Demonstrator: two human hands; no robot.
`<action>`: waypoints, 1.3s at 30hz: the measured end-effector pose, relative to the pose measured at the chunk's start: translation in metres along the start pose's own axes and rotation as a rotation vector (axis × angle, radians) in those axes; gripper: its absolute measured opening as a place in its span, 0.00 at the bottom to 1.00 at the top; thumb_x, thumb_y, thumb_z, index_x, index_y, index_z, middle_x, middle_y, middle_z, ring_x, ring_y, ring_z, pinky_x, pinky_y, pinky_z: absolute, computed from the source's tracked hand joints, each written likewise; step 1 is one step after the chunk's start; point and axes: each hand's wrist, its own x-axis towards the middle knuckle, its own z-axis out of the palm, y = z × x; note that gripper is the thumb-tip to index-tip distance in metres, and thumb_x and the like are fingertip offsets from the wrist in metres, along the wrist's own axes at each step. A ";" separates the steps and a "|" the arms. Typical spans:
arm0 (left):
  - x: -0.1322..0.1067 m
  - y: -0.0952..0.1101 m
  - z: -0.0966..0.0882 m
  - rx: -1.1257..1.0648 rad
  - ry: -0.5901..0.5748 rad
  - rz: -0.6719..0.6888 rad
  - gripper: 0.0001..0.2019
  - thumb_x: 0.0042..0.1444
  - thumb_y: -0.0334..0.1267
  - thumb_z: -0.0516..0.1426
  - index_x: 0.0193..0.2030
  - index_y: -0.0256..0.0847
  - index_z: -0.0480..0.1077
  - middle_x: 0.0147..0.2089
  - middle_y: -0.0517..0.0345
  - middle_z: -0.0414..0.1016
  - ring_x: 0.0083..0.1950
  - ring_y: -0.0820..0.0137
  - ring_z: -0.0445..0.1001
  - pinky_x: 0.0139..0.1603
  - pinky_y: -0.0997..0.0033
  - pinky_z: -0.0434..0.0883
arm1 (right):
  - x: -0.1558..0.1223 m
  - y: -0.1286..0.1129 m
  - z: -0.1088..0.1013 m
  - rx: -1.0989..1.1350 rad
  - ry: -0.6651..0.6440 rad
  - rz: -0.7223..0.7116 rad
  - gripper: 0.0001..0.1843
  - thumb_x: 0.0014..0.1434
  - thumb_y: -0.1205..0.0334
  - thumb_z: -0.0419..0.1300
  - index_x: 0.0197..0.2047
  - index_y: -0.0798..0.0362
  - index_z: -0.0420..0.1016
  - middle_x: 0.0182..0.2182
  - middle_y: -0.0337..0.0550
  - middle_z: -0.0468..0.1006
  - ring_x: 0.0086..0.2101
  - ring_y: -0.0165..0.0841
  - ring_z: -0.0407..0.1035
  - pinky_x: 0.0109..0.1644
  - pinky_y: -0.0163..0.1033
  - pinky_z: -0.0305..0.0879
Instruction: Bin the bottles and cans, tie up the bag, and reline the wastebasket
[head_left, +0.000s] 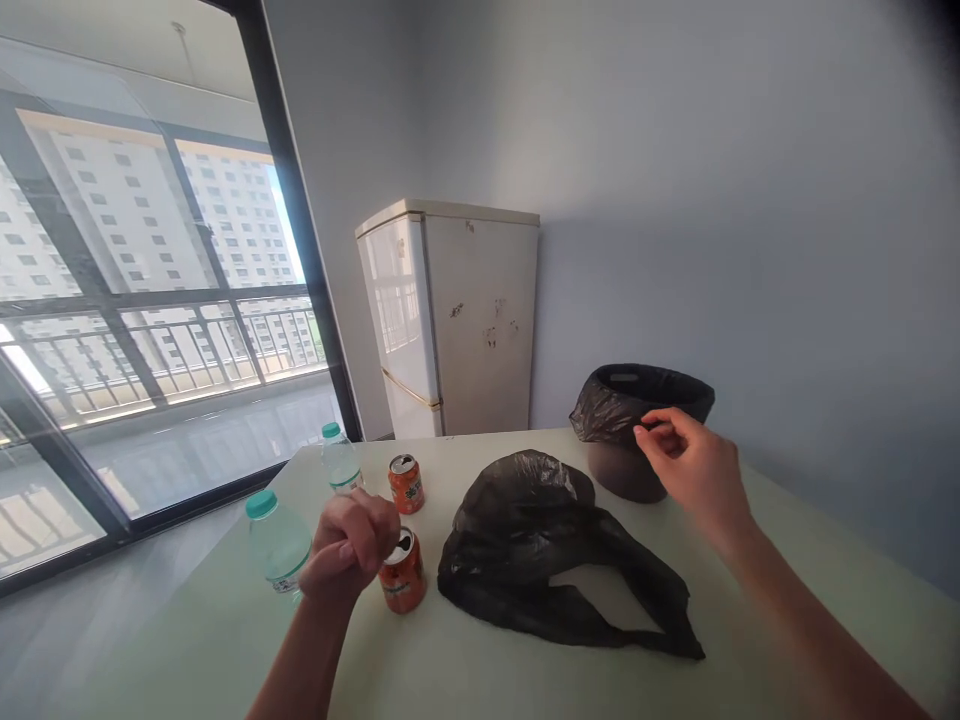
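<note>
My left hand (352,540) is curled into a loose fist, with nothing visible in it. It hovers over the table beside an orange soda can (403,580) and partly covers it. Behind stands a second orange can (406,484), its top opened. Two clear plastic bottles with teal caps, a near one (277,540) and a far one (341,458), stand to the left. My right hand (694,465) has its fingers bent toward the thumb, nothing seen between them. It is in front of a dark trash bin (626,470) lined with a black bag. A black plastic bag (525,530) lies filled out between my hands.
The pale table (480,680) carries all these things. Beyond its far edge stands a white refrigerator (484,330) with worn marks on its side. A glass sliding door (150,300) is at the left, and a plain wall (712,200) runs behind the bin.
</note>
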 end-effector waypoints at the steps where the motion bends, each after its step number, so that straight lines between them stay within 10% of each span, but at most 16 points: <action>1: 0.003 -0.003 0.015 -0.044 -0.056 -0.005 0.15 0.65 0.45 0.58 0.28 0.42 0.73 0.17 0.64 0.57 0.18 0.75 0.57 0.21 0.73 0.56 | -0.003 0.008 0.005 -0.009 0.050 0.003 0.13 0.64 0.49 0.62 0.45 0.49 0.76 0.26 0.38 0.78 0.26 0.33 0.72 0.38 0.40 0.69; 7: -0.023 -0.080 0.098 0.441 -0.314 -0.357 0.17 0.71 0.42 0.53 0.33 0.38 0.74 0.24 0.58 0.71 0.22 0.76 0.62 0.24 0.74 0.58 | -0.020 0.037 0.027 -0.063 0.151 -0.001 0.34 0.67 0.45 0.58 0.70 0.56 0.65 0.27 0.38 0.77 0.24 0.34 0.71 0.34 0.40 0.69; 13: -0.077 -0.147 0.101 1.019 -0.466 -0.003 0.14 0.65 0.34 0.54 0.26 0.42 0.61 0.21 0.62 0.63 0.21 0.74 0.57 0.23 0.66 0.47 | -0.023 0.064 0.024 -0.128 0.138 -0.020 0.42 0.69 0.46 0.57 0.78 0.55 0.52 0.30 0.40 0.77 0.26 0.35 0.71 0.33 0.40 0.69; 26: -0.091 -0.148 0.079 0.568 -0.435 -0.318 0.19 0.74 0.41 0.47 0.28 0.42 0.57 0.24 0.63 0.58 0.24 0.75 0.56 0.27 0.72 0.55 | -0.031 0.067 0.030 -0.098 0.074 -0.009 0.46 0.67 0.50 0.57 0.81 0.53 0.45 0.31 0.39 0.77 0.27 0.35 0.71 0.36 0.41 0.71; 39: -0.093 -0.147 0.074 0.691 -0.367 -0.239 0.23 0.76 0.44 0.43 0.27 0.42 0.59 0.22 0.61 0.58 0.22 0.74 0.56 0.26 0.70 0.54 | -0.032 0.074 0.033 -0.069 0.079 0.051 0.40 0.65 0.52 0.59 0.75 0.56 0.58 0.31 0.40 0.79 0.27 0.35 0.73 0.38 0.43 0.73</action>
